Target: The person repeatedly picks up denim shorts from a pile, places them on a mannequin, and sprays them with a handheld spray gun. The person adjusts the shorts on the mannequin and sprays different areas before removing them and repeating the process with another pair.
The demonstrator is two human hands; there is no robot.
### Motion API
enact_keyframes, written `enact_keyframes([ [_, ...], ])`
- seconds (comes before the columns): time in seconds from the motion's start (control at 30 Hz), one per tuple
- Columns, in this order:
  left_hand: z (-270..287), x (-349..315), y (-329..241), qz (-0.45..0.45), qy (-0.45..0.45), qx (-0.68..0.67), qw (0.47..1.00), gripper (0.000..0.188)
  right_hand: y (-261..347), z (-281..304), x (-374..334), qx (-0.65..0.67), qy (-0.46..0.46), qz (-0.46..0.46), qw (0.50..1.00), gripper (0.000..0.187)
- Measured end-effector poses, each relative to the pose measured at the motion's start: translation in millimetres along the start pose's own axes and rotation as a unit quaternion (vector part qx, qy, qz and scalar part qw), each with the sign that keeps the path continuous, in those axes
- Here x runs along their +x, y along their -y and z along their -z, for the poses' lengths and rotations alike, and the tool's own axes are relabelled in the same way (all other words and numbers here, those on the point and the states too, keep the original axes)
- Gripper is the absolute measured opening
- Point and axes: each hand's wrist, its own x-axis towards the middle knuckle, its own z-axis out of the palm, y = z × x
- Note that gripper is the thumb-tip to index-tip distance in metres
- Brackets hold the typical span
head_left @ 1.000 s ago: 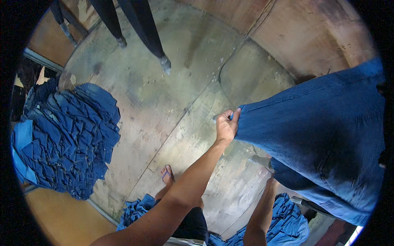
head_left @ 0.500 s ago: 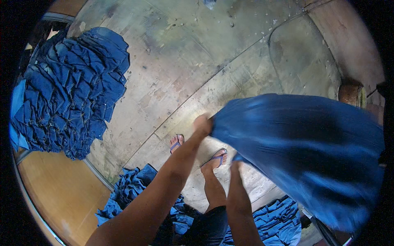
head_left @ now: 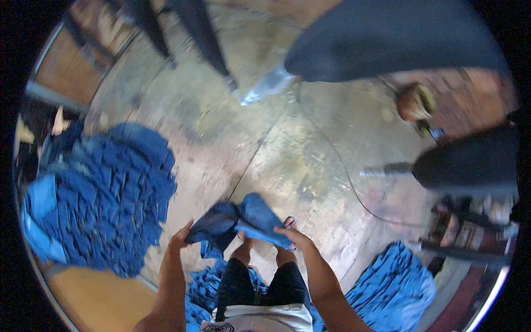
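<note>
Both hands hold one crumpled blue denim garment [head_left: 238, 224] just below the picture's centre, above the person's own knees. The left hand [head_left: 181, 237] pinches its edge at 8 o'clock, the right hand [head_left: 292, 237] is closed on it at 4 o'clock. Two heaps of folded blue denim pieces lie on the worn concrete floor [head_left: 287, 155]: one large heap [head_left: 105, 199] at 9 o'clock, a smaller heap [head_left: 392, 288] at 4 o'clock (blurred).

You've got a dark blue denim piece [head_left: 238, 224] with a lighter blue side, a deep blue stack of denim pieces [head_left: 110, 199] with paler edges, a brighter blue fabric heap [head_left: 392, 288], a stained grey-beige concrete floor [head_left: 287, 149], black shorts [head_left: 260, 285].
</note>
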Motion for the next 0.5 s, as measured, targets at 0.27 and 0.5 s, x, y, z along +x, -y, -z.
enact_keyframes([
  [0.27,64.4,-186.9,-109.1,-0.059,0.024,0.427,0.902,0.034,-75.0,-120.1,-121.0,-0.136,-0.059,0.169,0.974,0.063],
  [0.5,-95.6,-196.6,-171.3,0.100,-0.009,0.294,0.950,0.030,-227.6,-116.4,-139.8,0.320,-0.250,0.129,0.904,0.037],
])
